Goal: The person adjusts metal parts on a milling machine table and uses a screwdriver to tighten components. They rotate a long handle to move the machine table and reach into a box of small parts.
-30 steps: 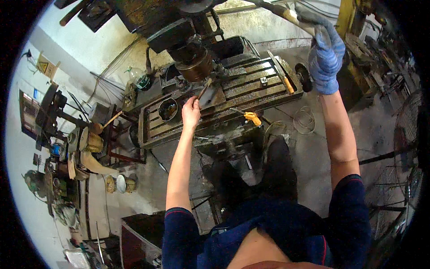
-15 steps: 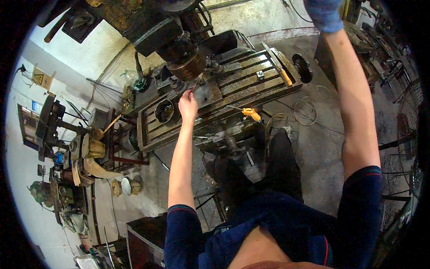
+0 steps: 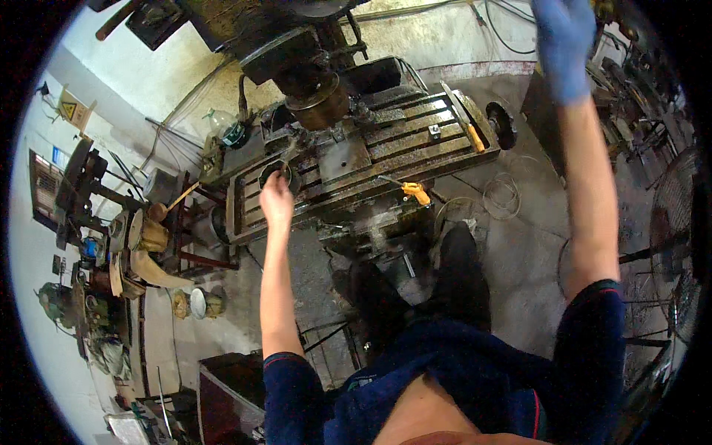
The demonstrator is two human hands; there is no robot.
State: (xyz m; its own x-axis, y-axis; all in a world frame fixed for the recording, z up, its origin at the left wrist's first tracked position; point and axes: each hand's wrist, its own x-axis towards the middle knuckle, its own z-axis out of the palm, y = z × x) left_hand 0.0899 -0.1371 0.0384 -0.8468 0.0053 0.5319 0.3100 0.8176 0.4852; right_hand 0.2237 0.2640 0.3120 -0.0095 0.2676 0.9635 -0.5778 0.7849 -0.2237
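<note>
Pointing toward one o'clock, a blurred brush-like tool (image 3: 291, 148) is pinched in the bare left hand (image 3: 276, 196) over a dark pan (image 3: 264, 173), toward nine o'clock on the slotted table (image 3: 404, 151), while the gloved right hand (image 3: 565, 48), grip indiscernible, is raised at two o'clock.

From here, I see the bare left hand (image 3: 276, 194) has moved left from the plate (image 3: 344, 157) to the dark pot (image 3: 266, 172); the gloved right hand (image 3: 565, 48), blurred, seems farther away.
</note>
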